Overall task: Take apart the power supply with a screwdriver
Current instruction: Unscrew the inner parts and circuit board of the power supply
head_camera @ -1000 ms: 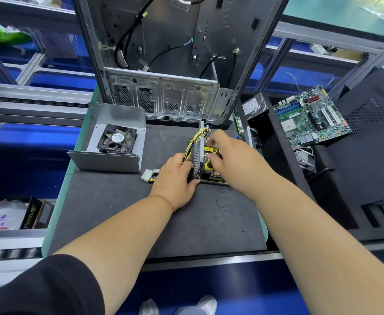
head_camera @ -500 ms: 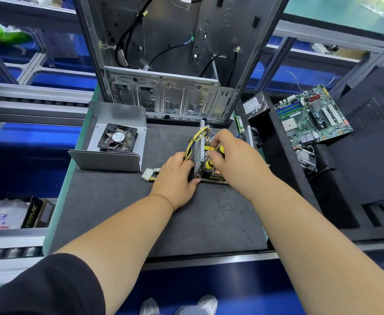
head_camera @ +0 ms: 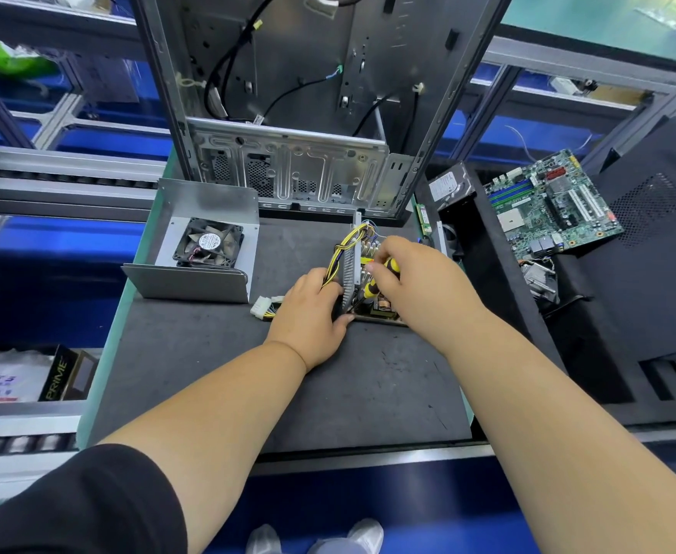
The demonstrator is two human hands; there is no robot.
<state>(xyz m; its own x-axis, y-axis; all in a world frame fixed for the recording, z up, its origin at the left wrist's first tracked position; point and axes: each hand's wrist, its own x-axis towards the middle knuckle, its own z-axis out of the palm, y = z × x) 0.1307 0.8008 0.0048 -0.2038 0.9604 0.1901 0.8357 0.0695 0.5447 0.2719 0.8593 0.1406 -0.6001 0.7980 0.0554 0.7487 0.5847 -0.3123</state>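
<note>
On the dark mat (head_camera: 216,377), just before the case (head_camera: 300,113), the board (head_camera: 372,309) of the power supply is gripped at its heatsink (head_camera: 350,269) by the left hand (head_camera: 312,313); a screwdriver (head_camera: 376,283) is held on it by the right hand (head_camera: 420,281). A fan (head_camera: 208,243) is seen to the left, a motherboard (head_camera: 548,203) to the right.

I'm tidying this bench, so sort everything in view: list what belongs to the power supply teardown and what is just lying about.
In use:
- power supply board, steadied by the left hand
- screwdriver, gripped by the right hand
- yellow wire bundle
- metal cover with fan

Lying about:
- computer case
- motherboard
- hard drive
- black side panel
</note>
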